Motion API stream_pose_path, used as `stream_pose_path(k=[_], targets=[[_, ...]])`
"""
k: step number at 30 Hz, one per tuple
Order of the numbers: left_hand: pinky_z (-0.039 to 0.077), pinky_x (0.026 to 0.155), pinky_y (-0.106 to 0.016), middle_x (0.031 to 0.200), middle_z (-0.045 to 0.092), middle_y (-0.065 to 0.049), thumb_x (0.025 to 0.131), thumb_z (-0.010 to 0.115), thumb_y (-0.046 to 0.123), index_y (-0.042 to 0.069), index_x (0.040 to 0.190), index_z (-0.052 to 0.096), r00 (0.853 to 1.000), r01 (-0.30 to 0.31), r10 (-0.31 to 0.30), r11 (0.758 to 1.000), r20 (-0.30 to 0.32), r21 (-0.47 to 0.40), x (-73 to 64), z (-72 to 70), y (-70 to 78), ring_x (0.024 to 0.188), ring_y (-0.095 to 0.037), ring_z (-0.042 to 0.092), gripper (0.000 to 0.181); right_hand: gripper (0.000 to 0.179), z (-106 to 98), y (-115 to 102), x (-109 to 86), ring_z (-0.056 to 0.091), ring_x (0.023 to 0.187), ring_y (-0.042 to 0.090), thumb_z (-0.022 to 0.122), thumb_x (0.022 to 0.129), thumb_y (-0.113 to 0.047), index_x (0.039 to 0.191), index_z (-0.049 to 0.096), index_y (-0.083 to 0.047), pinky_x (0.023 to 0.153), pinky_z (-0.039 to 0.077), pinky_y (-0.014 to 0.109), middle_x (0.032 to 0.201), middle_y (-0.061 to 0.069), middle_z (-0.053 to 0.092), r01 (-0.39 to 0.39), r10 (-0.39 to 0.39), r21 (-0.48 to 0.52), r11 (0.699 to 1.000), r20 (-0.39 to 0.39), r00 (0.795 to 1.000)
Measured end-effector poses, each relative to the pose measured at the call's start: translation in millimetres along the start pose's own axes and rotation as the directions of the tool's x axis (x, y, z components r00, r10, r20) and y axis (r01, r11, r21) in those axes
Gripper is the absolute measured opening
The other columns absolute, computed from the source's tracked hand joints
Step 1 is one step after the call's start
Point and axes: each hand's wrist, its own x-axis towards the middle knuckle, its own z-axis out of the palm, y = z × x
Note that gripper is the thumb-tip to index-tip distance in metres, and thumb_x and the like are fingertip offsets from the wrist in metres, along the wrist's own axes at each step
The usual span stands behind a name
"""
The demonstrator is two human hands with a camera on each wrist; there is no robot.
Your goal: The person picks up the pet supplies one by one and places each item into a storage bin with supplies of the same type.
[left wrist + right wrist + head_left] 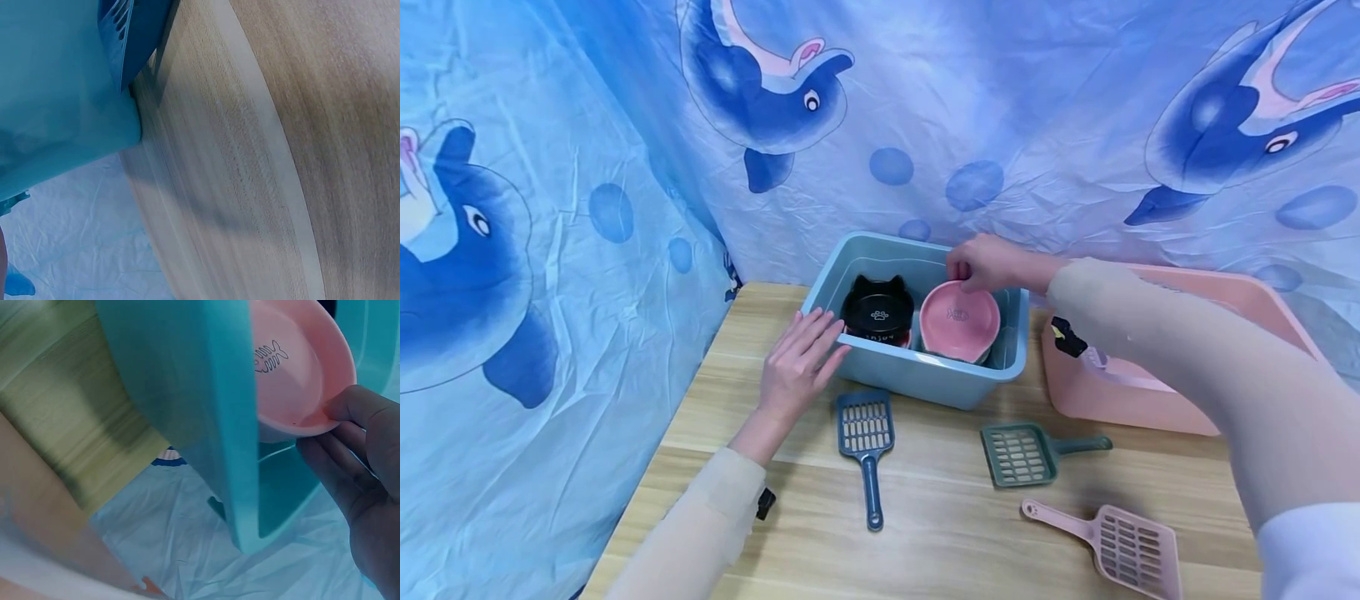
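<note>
The right hand [988,260] reaches over the far side of the blue bin [917,382] and grips the far edge of a pink bowl [958,321], the thumb on the inside of the rim and the other fingers [328,450] against the outside. The bowl is in the right half of the bin, below the level of its rim, with its hollow facing up and a fish-bone drawing on its inner base. What lies under it is mostly hidden, so it is hard to say whether the bowl rests on something there or hangs from the grip. In the left half of the bin, near the pink bowl, is a black bowl [880,304] with two cat ears at its far edge and a paw print inside. The left hand [797,367] rests on the bin's near left corner, its fingers extended and lying over the rim. The bin stands at the far part of a wood-grain worktop [940,517], and a larger pink bin [1112,404] stands to its right. Nearer, three slotted scoops lie flat: a blue scoop [867,454] on the left, a green scoop [1051,448] further right, and a pink scoop [1096,531] at the near right. Behind everything hangs a blue cloth [925,83] printed with dolphins.
</note>
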Motion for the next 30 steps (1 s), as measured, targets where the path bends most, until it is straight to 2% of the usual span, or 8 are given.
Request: stream_pose_path(k=[8, 12, 15, 18, 22, 24, 27, 30], targets=[[0.051, 0.115, -0.055, 0.132, 0.074, -0.017, 0.102, 0.073, 0.033, 0.006, 0.127, 0.077, 1.0, -0.001, 0.001, 1.0, 0.004, -0.014, 1.6, -0.3, -0.8, 0.127, -0.038, 0.069, 0.037, 0.012, 6.4, 10.7, 6.7, 0.063, 0.077, 0.022, 0.078, 0.087, 0.004, 0.089, 0.069, -0.005, 0.072, 0.054, 0.039, 0.079, 0.004, 0.066, 0.018, -0.019, 0.023, 1.0, 0.067, 0.998], [0.052, 0.114, -0.055, 0.131, 0.074, -0.018, 0.103, 0.072, 0.033, 0.005, 0.126, 0.077, 1.0, -0.001, 0.001, 1.0, -0.003, -0.025, 2.5, -0.1, -2.5, 0.126, -0.038, 0.07, 0.036, 0.013, 7.8, 12.3, 12.4, 0.063, 0.081, 0.025, 0.074, 0.086, 0.007, 0.091, 0.07, -0.004, 0.079, 0.054, 0.044, 0.083, 0.008, 0.067, -0.023, 0.021, 0.01, 1.0, 0.123, 0.992], [0.052, 0.113, -0.056, 0.129, 0.075, -0.018, 0.106, 0.068, 0.036, 0.005, 0.125, 0.077, 1.0, -0.008, 0.008, 1.0, -0.012, -0.024, 2.4, 1.0, -4.0, 0.125, -0.038, 0.07, 0.037, 0.014, 11.6, 13.0, 16.8, 0.062, 0.08, 0.026, 0.07, 0.085, 0.008, 0.092, 0.07, -0.004, 0.087, 0.052, 0.05, 0.083, 0.008, 0.066, -0.025, 0.029, -0.027, 0.999, 0.148, 0.989], [0.053, 0.112, -0.057, 0.128, 0.076, -0.019, 0.107, 0.066, 0.037, 0.005, 0.124, 0.078, 0.999, -0.027, 0.026, 0.999, -0.032, -0.019, 2.6, 2.1, -4.6, 0.123, -0.04, 0.071, 0.038, 0.014, 16.7, 14.2, 19.9, 0.057, 0.075, 0.025, 0.066, 0.085, 0.01, 0.089, 0.067, -0.003, 0.082, 0.05, 0.049, 0.078, 0.006, 0.061, 0.006, 0.004, -0.066, 0.998, 0.146, 0.989], [0.054, 0.111, -0.059, 0.127, 0.076, -0.019, 0.107, 0.066, 0.037, 0.005, 0.123, 0.078, 0.998, -0.037, 0.035, 0.999, -0.051, -0.023, 1.6, 4.0, -4.4, 0.122, -0.041, 0.071, 0.038, 0.013, 28.5, 16.1, 21.4, 0.051, 0.07, 0.022, 0.065, 0.084, 0.012, 0.085, 0.066, -0.001, 0.067, 0.047, 0.039, 0.074, 0.007, 0.058, 0.061, -0.05, -0.084, 0.995, 0.126, 0.991], [0.054, 0.111, -0.059, 0.127, 0.076, -0.019, 0.107, 0.066, 0.037, 0.005, 0.123, 0.078, 0.998, -0.033, 0.031, 0.999, -0.052, -0.025, 1.6, 3.8, -4.2, 0.122, -0.041, 0.071, 0.038, 0.013, 32.8, 15.3, 22.1, 0.051, 0.07, 0.021, 0.066, 0.086, 0.012, 0.086, 0.067, -0.001, 0.066, 0.047, 0.037, 0.074, 0.007, 0.059, 0.071, -0.059, -0.088, 0.994, 0.129, 0.99], [0.054, 0.111, -0.059, 0.127, 0.076, -0.019, 0.107, 0.066, 0.037, 0.005, 0.124, 0.078, 0.998, -0.028, 0.027, 0.999, -0.05, -0.026, 2.1, 3.2, -3.9, 0.122, -0.04, 0.071, 0.038, 0.01, 34.4, 11.5, 23.3, 0.056, 0.074, 0.024, 0.068, 0.088, 0.011, 0.09, 0.069, 0.001, 0.07, 0.051, 0.04, 0.079, 0.009, 0.064, 0.046, -0.029, -0.1, 0.994, 0.171, 0.985], [0.054, 0.111, -0.058, 0.127, 0.076, -0.019, 0.107, 0.066, 0.036, 0.005, 0.123, 0.078, 0.999, -0.027, 0.026, 0.999, -0.042, -0.024, 3.1, 2.4, -4.0, 0.122, -0.04, 0.071, 0.038, 0.018, 29.6, 5.2, 23.9, 0.068, 0.093, 0.033, 0.071, 0.091, 0.005, 0.109, 0.072, 0.006, 0.085, 0.06, 0.046, 0.1, 0.018, 0.073, -0.018, 0.042, -0.1, 0.995, 0.24, 0.97]])
